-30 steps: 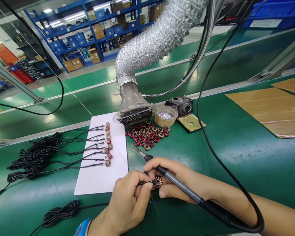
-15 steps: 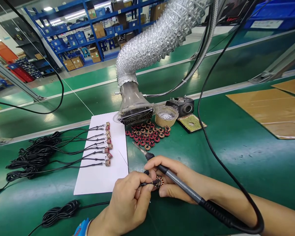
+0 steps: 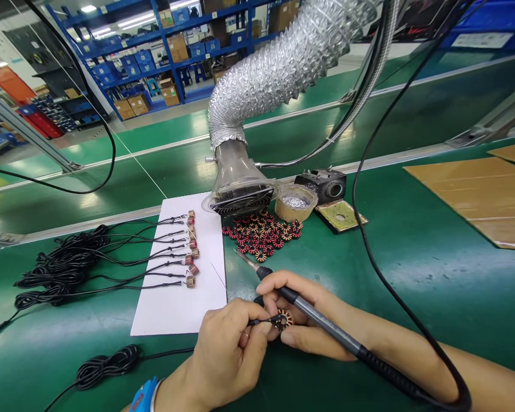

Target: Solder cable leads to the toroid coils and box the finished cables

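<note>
The left hand (image 3: 228,352) pinches a black cable (image 3: 262,321) at a wound toroid coil (image 3: 284,319), seemingly steadied by the right hand (image 3: 302,336), which grips a soldering iron (image 3: 326,324) as before, tip beside the white sheet (image 3: 175,306).

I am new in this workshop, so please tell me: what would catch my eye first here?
A wide silver flexible duct curves down at the centre to a clear funnel with a fan grille. Below it lies a heap of red-and-copper ring coils, with wired coils lined up on a white sheet to the left. At the front, the right hand holds a soldering iron, and the left hand pinches a black wire at a ring coil.
</note>
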The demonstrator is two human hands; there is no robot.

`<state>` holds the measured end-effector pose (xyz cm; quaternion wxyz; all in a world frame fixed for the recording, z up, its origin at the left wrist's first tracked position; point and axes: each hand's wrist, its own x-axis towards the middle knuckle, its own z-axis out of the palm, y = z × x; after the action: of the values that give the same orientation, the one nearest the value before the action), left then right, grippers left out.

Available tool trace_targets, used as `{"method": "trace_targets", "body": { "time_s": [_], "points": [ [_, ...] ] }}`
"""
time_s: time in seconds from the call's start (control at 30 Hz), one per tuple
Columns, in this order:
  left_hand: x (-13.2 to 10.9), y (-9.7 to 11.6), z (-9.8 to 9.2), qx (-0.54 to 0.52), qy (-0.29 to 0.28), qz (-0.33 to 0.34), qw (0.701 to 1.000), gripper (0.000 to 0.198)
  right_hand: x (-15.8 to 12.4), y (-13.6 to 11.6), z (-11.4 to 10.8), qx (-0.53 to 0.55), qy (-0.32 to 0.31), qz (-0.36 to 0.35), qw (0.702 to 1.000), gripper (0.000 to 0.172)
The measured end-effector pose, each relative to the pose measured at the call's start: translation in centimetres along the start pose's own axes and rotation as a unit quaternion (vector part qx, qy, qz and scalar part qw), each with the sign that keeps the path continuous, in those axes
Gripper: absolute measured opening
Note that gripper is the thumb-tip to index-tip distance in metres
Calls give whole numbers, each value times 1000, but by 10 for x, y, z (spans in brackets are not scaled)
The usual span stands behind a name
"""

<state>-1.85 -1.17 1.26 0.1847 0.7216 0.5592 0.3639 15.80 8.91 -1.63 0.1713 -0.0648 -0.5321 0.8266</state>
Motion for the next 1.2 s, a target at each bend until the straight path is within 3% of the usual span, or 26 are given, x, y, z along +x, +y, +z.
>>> {"method": "trace_targets", "body": {
  "time_s": [0.2, 0.43, 0.73, 0.93, 1.2],
  "points": [
    [0, -1, 2, -37, 4, -17, 999, 8, 1, 2, 5, -2, 30, 5, 1000, 31],
    [3, -2, 4, -6, 21, -18, 1000, 5, 2, 0, 7, -30, 65, -19, 997, 28],
    [2, -4, 8, 88, 61, 22, 994, 8, 3, 2, 4, -141, 117, -33, 983, 24],
    [-1, -3, 10, 99, 70, 15, 992, 7, 4, -3, 8, -247, 164, -60, 953, 17],
    [0, -8, 6, 56, 4, -29, 998, 8, 1, -3, 2, -397, 155, -97, 899, 13]
  ]
}}
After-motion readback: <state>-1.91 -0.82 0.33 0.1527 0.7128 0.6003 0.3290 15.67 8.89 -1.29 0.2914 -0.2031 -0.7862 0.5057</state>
